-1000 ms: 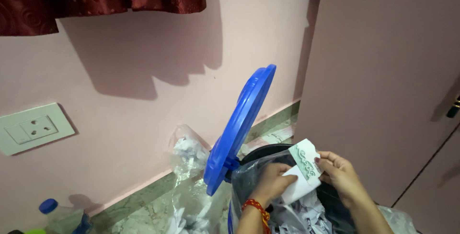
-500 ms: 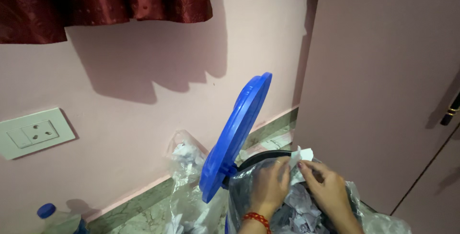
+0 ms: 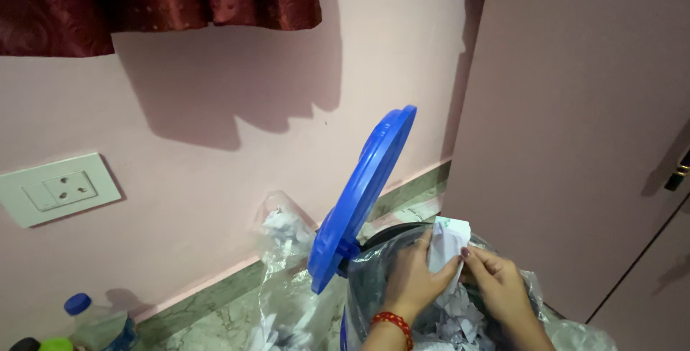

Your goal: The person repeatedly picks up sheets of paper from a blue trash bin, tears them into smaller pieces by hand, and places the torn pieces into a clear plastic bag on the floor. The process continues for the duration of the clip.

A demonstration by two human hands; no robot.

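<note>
The left hand (image 3: 415,277) and right hand (image 3: 496,279) both pinch a crumpled white paper card (image 3: 447,243), fingers closed on it from either side, just above the near rim of a black bin lined with a clear plastic bag (image 3: 370,265). Torn white paper scraps (image 3: 460,322) fill the bin. Its blue plastic lid (image 3: 363,196) stands tilted open at the far-left rim, towards the pink wall (image 3: 215,171).

Open way into the bin (image 3: 402,230) only from above and from the right. Blocked on the left by the raised blue lid (image 3: 363,196), standing almost upright. Bin mouth crowded with crumpled paper (image 3: 449,239) and both hands. Behind: pink wall (image 3: 215,171). Close on the right: door (image 3: 575,128).
</note>
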